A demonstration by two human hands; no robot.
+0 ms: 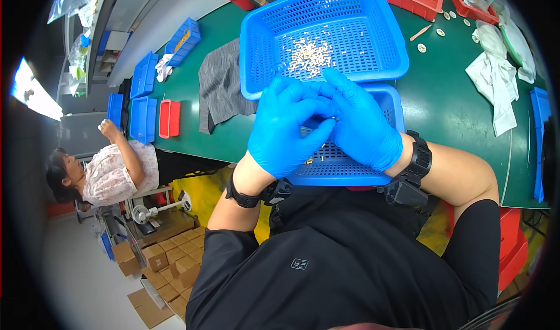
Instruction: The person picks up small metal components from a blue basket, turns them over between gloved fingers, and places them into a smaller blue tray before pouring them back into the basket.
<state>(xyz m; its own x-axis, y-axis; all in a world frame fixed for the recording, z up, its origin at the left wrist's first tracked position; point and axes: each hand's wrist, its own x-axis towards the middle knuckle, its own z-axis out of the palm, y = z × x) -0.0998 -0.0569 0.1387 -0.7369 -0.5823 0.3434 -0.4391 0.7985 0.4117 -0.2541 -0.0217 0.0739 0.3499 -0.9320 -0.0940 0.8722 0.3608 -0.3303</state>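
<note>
Both blue-gloved hands, left hand (287, 126) and right hand (363, 123), pinch shut around what seems a tiny dark metal part (335, 119) above the near blue perforated plastic basket (338, 169). Keep fingertips low over it; dropped pieces land inside.

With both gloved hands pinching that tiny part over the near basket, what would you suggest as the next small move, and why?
Probably let the small dark part drop into the near blue perforated plastic basket. The left hand and right hand meet on it directly above that basket, where a few pale pieces already lie; the far blue perforated plastic basket holds the main pile.
</note>
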